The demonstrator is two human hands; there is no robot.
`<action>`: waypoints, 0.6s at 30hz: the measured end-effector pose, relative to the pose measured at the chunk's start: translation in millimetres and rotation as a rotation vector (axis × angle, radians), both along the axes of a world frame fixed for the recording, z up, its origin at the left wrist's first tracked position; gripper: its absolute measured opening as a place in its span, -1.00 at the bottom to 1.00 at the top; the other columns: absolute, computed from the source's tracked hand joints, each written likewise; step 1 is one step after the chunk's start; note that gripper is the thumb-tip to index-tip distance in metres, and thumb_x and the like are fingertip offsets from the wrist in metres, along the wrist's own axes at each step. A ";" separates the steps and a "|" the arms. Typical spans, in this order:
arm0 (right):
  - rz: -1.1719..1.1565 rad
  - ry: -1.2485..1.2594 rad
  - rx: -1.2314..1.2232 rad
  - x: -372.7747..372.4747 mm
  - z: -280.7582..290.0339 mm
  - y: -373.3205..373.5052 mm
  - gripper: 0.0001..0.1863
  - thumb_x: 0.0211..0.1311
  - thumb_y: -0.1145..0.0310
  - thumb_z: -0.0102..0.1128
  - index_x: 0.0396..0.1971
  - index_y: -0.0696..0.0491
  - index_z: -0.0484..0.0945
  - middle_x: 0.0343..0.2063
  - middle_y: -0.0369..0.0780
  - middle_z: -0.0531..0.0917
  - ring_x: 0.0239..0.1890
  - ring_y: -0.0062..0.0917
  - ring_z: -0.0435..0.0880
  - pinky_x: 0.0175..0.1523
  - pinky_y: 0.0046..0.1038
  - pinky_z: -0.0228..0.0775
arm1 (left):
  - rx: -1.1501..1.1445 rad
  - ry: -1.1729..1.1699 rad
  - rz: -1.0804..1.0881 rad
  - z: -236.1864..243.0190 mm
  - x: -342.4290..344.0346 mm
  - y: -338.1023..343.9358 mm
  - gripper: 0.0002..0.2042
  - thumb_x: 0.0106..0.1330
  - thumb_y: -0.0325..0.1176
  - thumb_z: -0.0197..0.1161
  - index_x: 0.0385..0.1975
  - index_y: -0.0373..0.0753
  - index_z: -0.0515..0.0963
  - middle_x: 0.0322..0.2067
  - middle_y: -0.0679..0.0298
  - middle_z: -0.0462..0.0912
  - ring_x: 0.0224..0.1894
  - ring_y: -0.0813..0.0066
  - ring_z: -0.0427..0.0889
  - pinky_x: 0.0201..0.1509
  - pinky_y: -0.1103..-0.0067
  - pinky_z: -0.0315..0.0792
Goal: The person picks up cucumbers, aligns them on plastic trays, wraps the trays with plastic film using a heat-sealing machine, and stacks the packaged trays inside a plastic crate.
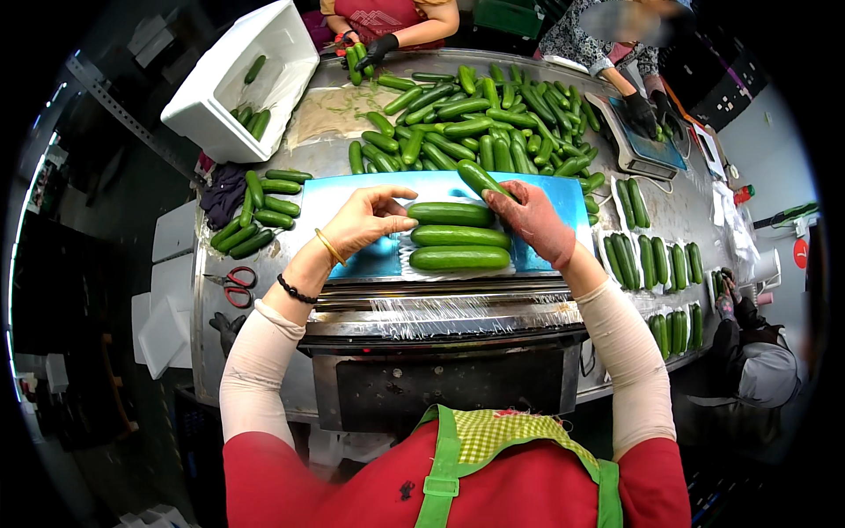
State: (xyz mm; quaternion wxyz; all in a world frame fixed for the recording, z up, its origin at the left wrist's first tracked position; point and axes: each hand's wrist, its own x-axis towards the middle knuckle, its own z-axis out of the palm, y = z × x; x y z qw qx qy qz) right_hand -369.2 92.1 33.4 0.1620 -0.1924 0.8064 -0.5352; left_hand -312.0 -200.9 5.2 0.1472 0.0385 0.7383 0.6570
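Observation:
My left hand (370, 220), bare with a gold bangle, has its fingers curved apart at the left end of the top of three cucumbers (453, 236), stacked in a row on white packing material (414, 271). My right hand (532, 220), in a stained reddish glove, grips another cucumber (477, 179) tilted above that row, its far end raised to the upper left. Beneath lies a bright blue platform (339, 194) on a packing machine with a metal front rail (440, 304) covered in shredded white strands.
A cucumber pile (475, 119) lies beyond, a white foam box (194, 119) at upper left, red-handled scissors (238, 286) at left, a scale (629, 141) and packed cucumbers (647, 261) at right. Two co-workers (387, 26) (607, 44) work across the metal table (334, 141), one holding cucumbers.

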 end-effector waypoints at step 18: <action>0.013 0.391 -0.020 13.6 15.6 -0.6 -0.57 0.24 0.26 0.27 0.03 0.18 0.51 -0.16 -0.13 0.64 -0.15 -0.33 0.57 0.04 -0.38 0.41 | -0.574 0.301 0.065 10.0 -6.8 15.2 -0.72 0.26 -0.20 0.36 -0.40 -0.36 0.66 -0.60 0.29 0.63 -0.50 0.62 0.54 -0.42 0.59 0.42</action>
